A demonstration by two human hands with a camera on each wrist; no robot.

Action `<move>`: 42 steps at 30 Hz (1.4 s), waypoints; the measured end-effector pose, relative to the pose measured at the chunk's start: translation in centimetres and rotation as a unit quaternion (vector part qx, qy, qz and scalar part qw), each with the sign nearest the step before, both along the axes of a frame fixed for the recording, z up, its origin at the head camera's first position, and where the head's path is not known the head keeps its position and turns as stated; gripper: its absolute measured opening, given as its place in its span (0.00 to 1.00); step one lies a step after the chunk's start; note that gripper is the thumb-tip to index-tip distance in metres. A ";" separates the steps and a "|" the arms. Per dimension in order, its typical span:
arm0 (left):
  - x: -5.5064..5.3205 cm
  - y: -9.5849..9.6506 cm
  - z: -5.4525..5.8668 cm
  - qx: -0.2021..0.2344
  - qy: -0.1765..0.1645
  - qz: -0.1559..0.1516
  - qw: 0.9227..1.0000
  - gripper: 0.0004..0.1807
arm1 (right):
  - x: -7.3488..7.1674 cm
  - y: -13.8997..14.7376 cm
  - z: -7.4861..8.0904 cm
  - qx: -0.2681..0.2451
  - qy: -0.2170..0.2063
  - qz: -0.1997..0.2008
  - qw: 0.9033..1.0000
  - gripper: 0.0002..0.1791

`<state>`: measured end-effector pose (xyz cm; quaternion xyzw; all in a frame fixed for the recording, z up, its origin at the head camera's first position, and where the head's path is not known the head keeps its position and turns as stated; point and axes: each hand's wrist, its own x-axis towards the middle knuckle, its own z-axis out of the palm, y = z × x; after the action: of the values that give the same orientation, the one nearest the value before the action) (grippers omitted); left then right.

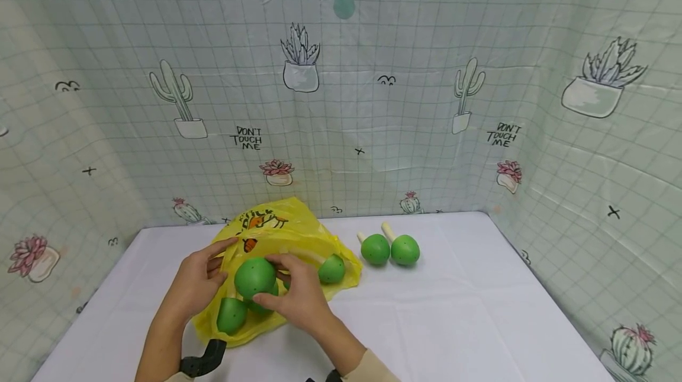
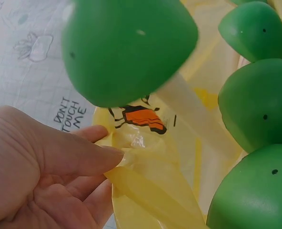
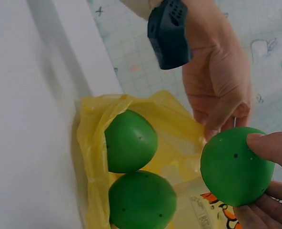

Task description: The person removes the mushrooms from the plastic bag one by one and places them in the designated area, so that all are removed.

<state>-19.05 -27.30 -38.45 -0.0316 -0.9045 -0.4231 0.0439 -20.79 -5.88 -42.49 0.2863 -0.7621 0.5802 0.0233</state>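
Note:
A yellow plastic bag (image 1: 298, 219) with a printed picture lies with its mouth spread toward me. My left hand (image 1: 193, 287) pinches the bag's left edge, thumb on top of the film in the left wrist view. Between the thumb and fingers of my right hand (image 1: 302, 296) is the round head of a green mushroom-shaped toy (image 1: 254, 277), held over the bag's mouth. Its white stem (image 2: 193, 112) points into the bag. Several more green toys lie inside, among them a lower-left toy (image 1: 231, 315) and a right-hand toy (image 1: 332, 269).
Right of the bag, two more green toys (image 1: 375, 249) (image 1: 405, 250) with pale stems lie side by side on the white-covered table (image 1: 453, 311). A cactus-print cloth (image 1: 341, 109) stands behind and along both sides. Dark wrist mounts (image 1: 205, 358) are strapped to the forearms.

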 end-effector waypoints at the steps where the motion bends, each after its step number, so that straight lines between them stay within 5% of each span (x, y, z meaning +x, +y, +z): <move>1: 0.0 0.0 0.0 -0.001 -0.001 0.000 1.000 0.36 | 0.0 0.1 0.1 -0.001 0.002 0.001 1.000 0.34; 22: 0.0 0.0 -0.1 -0.004 -0.004 0.002 1.000 0.37 | 1.0 2.4 2.9 -0.070 -0.009 0.017 0.997 0.35; 42: 0.1 0.0 0.0 -0.003 -0.009 0.002 1.000 0.37 | 0.6 6.0 4.8 -0.137 0.044 -0.015 0.989 0.35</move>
<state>-18.97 -27.30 -38.43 -0.0266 -0.9063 -0.4202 0.0368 -20.23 0.09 -37.67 0.2940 -0.6777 0.6658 0.1046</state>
